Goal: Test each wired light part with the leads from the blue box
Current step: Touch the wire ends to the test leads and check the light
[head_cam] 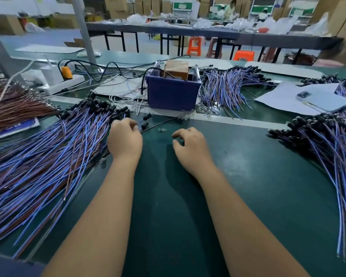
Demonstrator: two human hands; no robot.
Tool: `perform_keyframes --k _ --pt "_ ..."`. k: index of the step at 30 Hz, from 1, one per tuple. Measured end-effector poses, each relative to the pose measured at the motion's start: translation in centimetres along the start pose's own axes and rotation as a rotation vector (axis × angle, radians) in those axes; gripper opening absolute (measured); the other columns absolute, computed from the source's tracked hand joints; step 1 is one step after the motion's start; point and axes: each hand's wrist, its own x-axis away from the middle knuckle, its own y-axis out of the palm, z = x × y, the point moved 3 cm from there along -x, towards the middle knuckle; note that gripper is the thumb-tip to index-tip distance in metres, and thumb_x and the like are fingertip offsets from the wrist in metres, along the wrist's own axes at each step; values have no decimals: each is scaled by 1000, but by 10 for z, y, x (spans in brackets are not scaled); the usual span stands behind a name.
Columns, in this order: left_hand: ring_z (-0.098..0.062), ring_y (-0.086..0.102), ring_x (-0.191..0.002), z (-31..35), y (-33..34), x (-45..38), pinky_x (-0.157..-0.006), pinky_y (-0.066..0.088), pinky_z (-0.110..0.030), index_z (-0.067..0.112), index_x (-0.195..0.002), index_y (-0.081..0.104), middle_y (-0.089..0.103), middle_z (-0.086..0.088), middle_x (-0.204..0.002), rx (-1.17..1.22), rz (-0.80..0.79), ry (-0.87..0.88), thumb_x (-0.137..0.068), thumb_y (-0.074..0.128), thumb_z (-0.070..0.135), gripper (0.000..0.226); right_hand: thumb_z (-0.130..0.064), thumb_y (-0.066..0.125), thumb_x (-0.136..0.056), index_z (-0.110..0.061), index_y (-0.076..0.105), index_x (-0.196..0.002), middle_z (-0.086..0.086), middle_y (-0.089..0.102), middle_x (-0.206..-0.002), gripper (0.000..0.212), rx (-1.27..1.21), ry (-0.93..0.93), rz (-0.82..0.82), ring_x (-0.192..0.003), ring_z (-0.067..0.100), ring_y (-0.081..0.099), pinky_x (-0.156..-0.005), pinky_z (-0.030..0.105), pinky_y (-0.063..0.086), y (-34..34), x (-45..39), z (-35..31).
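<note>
Each wired light part looks featherlight: a small hard black head on two thin floppy wires, so I'd take it by the head or just behind it, since the wires sag and tangle. The big pile [48, 152] sits at 9 o'clock on the bench [178, 196], the blue box [173, 92] at 12. Left hand [125, 139] curls at the pile's edge, but I can't tell if its grip has anything. Right hand [190, 145] hovers loosely curled, empty.

both hands over the green mat [248, 166], left hand [124, 139] curled at the edge of the big pile of wired light parts [48, 152], right hand [190, 144] loosely curled and holding nothing, blue box [173, 94] just beyond, another wire heap [332, 148] off right.
</note>
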Motion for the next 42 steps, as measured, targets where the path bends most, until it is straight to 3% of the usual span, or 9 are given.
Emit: perform_keyframes --k 5,8,11,15,20,27,32,37,42 --pt "-18 61 -85 14 -12 1 -78 47 -23 10 -101 70 65 -11 -103 386 118 131 -90 62 10 13 -10 51 -93 -17 69 -94 -3 60 -83 19 -251 11 94 -79 13 55 -69 15 41 -5 0 -3" --pt "-12 64 -76 39 -16 15 -76 53 -26 16 -92 72 70 -11 -94 713 23 159 -86 66 11 9 -16 46 -99 -16 66 -87 4 68 -69 23 -680 196 -2 -61 16 59 -61 29 49 -8 -1 -2" --pt "-18 66 -73 68 -14 37 -72 56 -31 14 -81 75 71 -11 -84 1066 -268 183 -84 61 18 15 -34 31 -105 -7 65 -97 12 69 -69 44 -1121 326 -175 -56 20 64 -56 28 54 -12 -3 -8" --pt "-21 57 -48 91 0 63 -47 49 -24 9 -58 68 61 -20 -71 1287 -824 105 -84 58 24 32 -42 23 -105 -14 72 -61 3 61 -55 71 -1480 398 -272 -46 11 59 -45 23 49 -18 -2 -10" --pt "-19 46 -40 89 15 84 -40 35 -24 12 -42 56 52 -7 -52 1082 -1218 54 -85 53 27 45 -28 47 -99 -8 64 -95 8 71 -73 27 -1597 541 -122 -54 15 65 -51 22 54 -26 -3 4" --pt "-16 58 -49 91 17 100 -53 43 -20 11 -49 61 61 -7 -53 720 -1388 211 -87 55 31 43 -4 53 -96 -10 61 -91 3 68 -58 12 -985 323 -62 -49 11 62 -52 19 51 -28 -5 11" --pt "-12 69 -80 83 8 83 -71 55 -22 15 -65 75 75 -5 -83 606 -1406 259 -95 52 30 40 -5 60 -91 -22 66 -75 -5 65 -61 24 -563 217 34 -53 1 57 -58 17 47 -29 -6 16" --pt "-14 62 -56 51 2 40 -51 43 -22 13 -53 63 70 -10 -63 489 -932 114 -90 53 27 41 -26 69 -85 -24 69 -86 -9 62 -75 2 -183 103 69 -73 8 58 -69 25 44 -26 -2 17" --pt "-15 57 -44 30 10 23 -56 48 -26 12 -46 56 63 -2 -50 401 -519 24 -85 53 28 42 -37 66 -86 -25 71 -102 -1 49 -97 21 195 39 -76 -104 20 53 -83 33 48 -23 1 7"
